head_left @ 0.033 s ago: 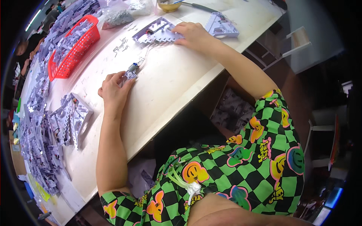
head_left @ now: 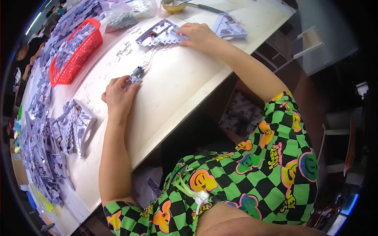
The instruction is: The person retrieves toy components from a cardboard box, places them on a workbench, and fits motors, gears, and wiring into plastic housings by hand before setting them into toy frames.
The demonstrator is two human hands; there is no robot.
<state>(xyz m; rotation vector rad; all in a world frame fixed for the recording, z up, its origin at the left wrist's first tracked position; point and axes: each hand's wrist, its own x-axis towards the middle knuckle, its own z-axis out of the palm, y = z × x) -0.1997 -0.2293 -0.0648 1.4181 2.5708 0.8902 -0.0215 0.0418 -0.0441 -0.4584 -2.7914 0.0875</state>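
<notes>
the left hand (head_left: 118, 92) lies flat on the surface (head_left: 185, 90), its fingers (head_left: 128, 83) closed around a small grey-blue plug (head_left: 136, 74) that pokes out past the fingertips. the right hand (head_left: 199, 34) rests palm down on a pale purple plastic frame (head_left: 159, 33), fingers spread loosely and pressing on its near edge rather than gripping it. nothing has moved between the two frames: both hands and both parts sit where they were, so the work looks paused mid-step, with plug and frame steadied but not yet brought together.

a thin wire (head_left: 151, 59) runs from the plug up to the frame, so the two pieces are linked though well apart. a second purple frame (head_left: 229, 26) lies just beyond the right hand. further out, small metal clips (head_left: 124, 49) are scattered on the surface, a red basket (head_left: 75, 55) holds more purple parts, and a heap of the same frames (head_left: 59, 133) crowds the left side.
</notes>
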